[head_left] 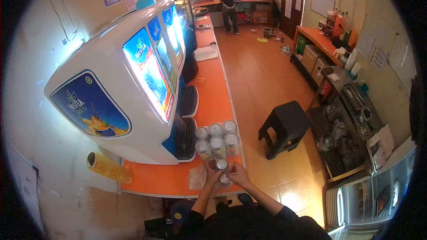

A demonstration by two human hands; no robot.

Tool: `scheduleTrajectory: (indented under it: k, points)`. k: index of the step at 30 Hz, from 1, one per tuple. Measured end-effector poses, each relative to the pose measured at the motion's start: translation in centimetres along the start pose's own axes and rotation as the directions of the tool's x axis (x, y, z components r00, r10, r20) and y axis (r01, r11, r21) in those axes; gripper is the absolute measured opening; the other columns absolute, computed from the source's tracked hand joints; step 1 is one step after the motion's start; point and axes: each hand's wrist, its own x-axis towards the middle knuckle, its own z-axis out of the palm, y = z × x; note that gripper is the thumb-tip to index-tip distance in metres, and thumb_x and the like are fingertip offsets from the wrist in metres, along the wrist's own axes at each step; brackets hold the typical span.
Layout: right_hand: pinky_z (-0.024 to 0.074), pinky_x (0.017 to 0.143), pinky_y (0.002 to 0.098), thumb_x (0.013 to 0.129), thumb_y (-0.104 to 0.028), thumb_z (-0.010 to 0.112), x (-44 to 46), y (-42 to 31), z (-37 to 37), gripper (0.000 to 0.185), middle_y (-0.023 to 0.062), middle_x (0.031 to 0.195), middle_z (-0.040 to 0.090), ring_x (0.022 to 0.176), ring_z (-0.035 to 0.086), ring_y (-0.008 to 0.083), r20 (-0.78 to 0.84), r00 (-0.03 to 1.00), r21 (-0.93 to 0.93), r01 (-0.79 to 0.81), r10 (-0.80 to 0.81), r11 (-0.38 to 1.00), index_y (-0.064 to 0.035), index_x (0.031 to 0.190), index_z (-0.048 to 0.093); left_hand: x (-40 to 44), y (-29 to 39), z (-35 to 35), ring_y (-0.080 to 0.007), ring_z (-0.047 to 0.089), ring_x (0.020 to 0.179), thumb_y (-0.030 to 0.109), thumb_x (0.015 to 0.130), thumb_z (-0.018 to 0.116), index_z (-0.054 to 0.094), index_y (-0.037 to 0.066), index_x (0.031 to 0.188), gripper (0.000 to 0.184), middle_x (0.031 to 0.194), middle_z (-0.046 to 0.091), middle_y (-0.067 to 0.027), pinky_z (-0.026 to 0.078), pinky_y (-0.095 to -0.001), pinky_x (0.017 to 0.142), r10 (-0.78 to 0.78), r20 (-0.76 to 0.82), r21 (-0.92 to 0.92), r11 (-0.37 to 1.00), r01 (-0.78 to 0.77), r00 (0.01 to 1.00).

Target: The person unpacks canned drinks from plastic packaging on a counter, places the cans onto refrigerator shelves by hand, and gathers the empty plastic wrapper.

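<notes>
Near the front end of the orange counter (151,178), my left hand (213,173) is closed around the left side of a clear cup with a pale lid (222,164). On its right side, my right hand (239,175) grips the same cup. Another round top shows low between my hands, partly covered by my fingers. Just beyond stand several lidded clear cups (217,144), grouped in two rows. Crumpled clear plastic (197,178) lies left of my left hand.
A white drink dispenser (106,49) with black drip trays (186,138) stands left of the cups. A yellow roll (109,167) lies at the counter's left end. Right are a black stool (287,124) and metal shelving (338,120). Far back, a person (228,6) stands.
</notes>
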Motion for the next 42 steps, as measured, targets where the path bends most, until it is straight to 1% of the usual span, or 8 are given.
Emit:
scheduleTrajectory:
  k: [10,12,23,26,30,32,38,42]
  points:
    - [0.0527,0.079,0.0335,0.079,-0.002,0.061,-0.7,1.6,-1.7,0.016,0.0086,0.097,0.061,0.092,0.062,0.0197,0.132,0.987,0.059,0.086,-0.093,0.995,-0.0030,0.095,0.057,-0.2,3.2,2.1,-0.0237,0.062,0.095,0.028,0.064,0.085,0.050,0.002,0.111,0.064,0.105,0.062,-0.0116,0.050,-0.0379,0.079,0.032,-0.070,0.503,0.864,0.008,0.997]
    - [0.0518,0.081,0.0328,0.080,0.000,0.060,-0.8,3.1,-1.4,0.018,0.0080,0.097,0.061,0.092,0.062,0.0197,0.159,0.980,0.241,0.077,-0.117,0.967,-0.0027,0.098,0.059,-1.4,6.2,2.2,-0.0218,0.064,0.094,0.029,0.064,0.086,0.057,0.000,0.112,0.063,0.107,0.064,-0.0112,0.051,-0.0356,0.078,0.016,-0.069,0.343,0.939,0.009,0.998]
    - [0.0489,0.067,0.0396,0.074,0.000,0.060,-1.0,2.8,-2.0,0.021,0.0149,0.077,0.054,0.075,0.059,0.0298,-0.005,0.976,-0.393,0.197,-0.216,0.898,-0.0060,0.092,0.068,-3.2,5.1,-4.2,-0.0171,0.062,0.098,0.017,0.066,0.085,0.061,-0.003,0.112,0.056,0.108,0.065,-0.0121,0.052,-0.0293,0.082,0.213,-0.151,0.323,0.934,-0.155,0.965]
    - [0.0452,0.066,0.0427,0.073,-0.001,0.058,-1.1,3.4,-1.8,0.029,0.0175,0.077,0.051,0.074,0.053,0.0340,0.020,0.978,-0.434,0.194,-0.206,0.880,-0.0080,0.099,0.068,-3.8,5.6,-6.3,-0.0162,0.062,0.095,0.014,0.068,0.083,0.063,-0.003,0.109,0.049,0.103,0.066,-0.0103,0.051,-0.0296,0.081,-0.097,-0.287,0.055,0.992,0.118,0.953]
    - [0.0463,0.070,0.0424,0.076,-0.002,0.056,-0.6,5.1,-1.0,0.036,0.0186,0.085,0.049,0.078,0.053,0.0335,0.052,0.993,-0.337,0.117,-0.105,0.934,-0.0099,0.110,0.065,-2.8,4.5,-7.6,-0.0173,0.062,0.089,0.015,0.069,0.082,0.063,-0.002,0.102,0.041,0.097,0.066,-0.0088,0.050,-0.0316,0.078,0.191,-0.394,0.206,0.972,-0.116,0.899]
    - [0.0474,0.071,0.0417,0.077,-0.003,0.056,-0.5,5.4,-1.1,0.038,0.0186,0.088,0.049,0.078,0.053,0.0329,0.079,0.990,-0.335,0.134,-0.114,0.933,-0.0104,0.113,0.064,-3.1,5.9,-7.3,-0.0181,0.063,0.086,0.018,0.068,0.083,0.064,0.002,0.105,0.044,0.095,0.065,-0.0076,0.052,-0.0324,0.075,0.436,-0.365,0.572,0.802,-0.171,0.823]
    - [0.0506,0.079,0.0387,0.083,-0.004,0.054,-1.0,2.1,-1.7,0.035,0.0200,0.100,0.047,0.093,0.052,0.0337,0.131,0.970,-0.272,0.233,-0.204,0.934,-0.0124,0.117,0.059,-3.6,5.6,-7.1,-0.0281,0.060,0.099,0.022,0.067,0.082,0.060,0.001,0.110,0.052,0.107,0.062,-0.0148,0.047,-0.0393,0.087,0.226,-0.231,0.621,0.783,-0.035,0.946]
    - [0.0490,0.077,0.0422,0.083,-0.010,0.057,-1.3,2.5,-1.0,0.027,0.0187,0.095,0.050,0.099,0.051,0.0339,0.137,0.977,-0.274,0.195,-0.162,0.942,-0.0095,0.110,0.060,-3.5,5.0,-5.9,-0.0344,0.054,0.109,0.021,0.068,0.078,0.057,0.001,0.116,0.056,0.112,0.058,-0.0187,0.042,-0.0433,0.094,0.422,-0.211,0.787,0.608,-0.102,0.882]
